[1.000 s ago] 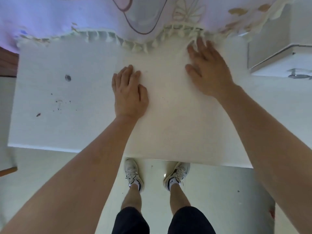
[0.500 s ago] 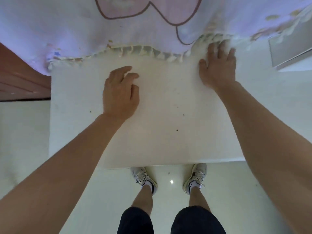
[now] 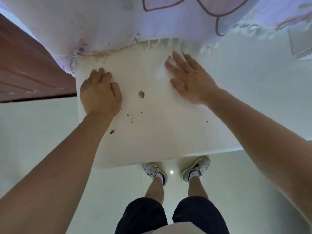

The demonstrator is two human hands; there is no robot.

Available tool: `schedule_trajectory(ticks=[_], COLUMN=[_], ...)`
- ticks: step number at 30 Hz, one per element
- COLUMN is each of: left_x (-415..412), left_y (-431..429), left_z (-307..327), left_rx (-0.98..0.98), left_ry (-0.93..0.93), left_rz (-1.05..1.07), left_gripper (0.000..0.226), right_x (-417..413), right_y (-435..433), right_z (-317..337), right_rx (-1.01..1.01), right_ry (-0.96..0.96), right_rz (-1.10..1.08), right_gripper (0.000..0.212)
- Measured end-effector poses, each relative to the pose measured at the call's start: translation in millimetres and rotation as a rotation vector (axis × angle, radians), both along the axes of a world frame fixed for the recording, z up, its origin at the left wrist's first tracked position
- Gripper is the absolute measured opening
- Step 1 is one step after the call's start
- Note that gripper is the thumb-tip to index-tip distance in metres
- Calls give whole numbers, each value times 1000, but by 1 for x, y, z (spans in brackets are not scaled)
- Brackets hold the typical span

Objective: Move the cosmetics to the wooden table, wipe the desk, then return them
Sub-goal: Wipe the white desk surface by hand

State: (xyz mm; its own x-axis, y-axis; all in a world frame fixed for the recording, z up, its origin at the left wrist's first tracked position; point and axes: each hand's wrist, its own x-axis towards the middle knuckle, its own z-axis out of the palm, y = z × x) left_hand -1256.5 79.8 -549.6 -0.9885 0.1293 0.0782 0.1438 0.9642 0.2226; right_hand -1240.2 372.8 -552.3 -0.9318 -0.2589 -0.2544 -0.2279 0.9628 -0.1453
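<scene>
No text, number or brand that I can read anywhere in my feed. Small dark marks on the white socks [image 3: 194,175]: too blurred to make out. The hanging cloth [image 3: 185,22] has drawn outlines only, no letters.

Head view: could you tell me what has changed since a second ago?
Both hands slid left along the white desk; the grey spot and crumbs, earlier left of the left hand, now lie between them. Its fingers curled; the right hand stayed flat.
</scene>
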Motion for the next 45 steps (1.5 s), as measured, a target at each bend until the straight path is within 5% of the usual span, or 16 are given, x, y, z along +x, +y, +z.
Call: schedule_trajectory(ticks=[5,14,18,23,27,34,38,43,45], left_x=[-4,-1,1,2,5,18,71,165,198], left_y=[-3,1,3,5,3,10,21,36,37], left_z=[-3,4,4,2,-4,8,16,12,7], left_rx=[-71,-95,-106,-50,-92,-95,-9,74,64], left_ry=[-20,-99,-82,-14,-34,-165,-7,100,95], left_rz=[-34,3,18,5,-42,15,-15,90,151], left_gripper=[45,53,49,46,49,58,50,48,49], right_x=[-46,178,111,-7,35,255,223,119,129], right_y=[33,-29,4,42,46,3,69,117,75], right_z=[5,28,22,34,6,10,9,-2,-5], right_rx=[83,-107,27,91,109,-122,-128,-21,-39], right_ry=[-24,-130,-104,-80,-27,12,13,69,92], right_rz=[-447,-32,98,-335,-375,-74,150,-499,-549], right_gripper=[85,68,68,61,67,63,61,79,74])
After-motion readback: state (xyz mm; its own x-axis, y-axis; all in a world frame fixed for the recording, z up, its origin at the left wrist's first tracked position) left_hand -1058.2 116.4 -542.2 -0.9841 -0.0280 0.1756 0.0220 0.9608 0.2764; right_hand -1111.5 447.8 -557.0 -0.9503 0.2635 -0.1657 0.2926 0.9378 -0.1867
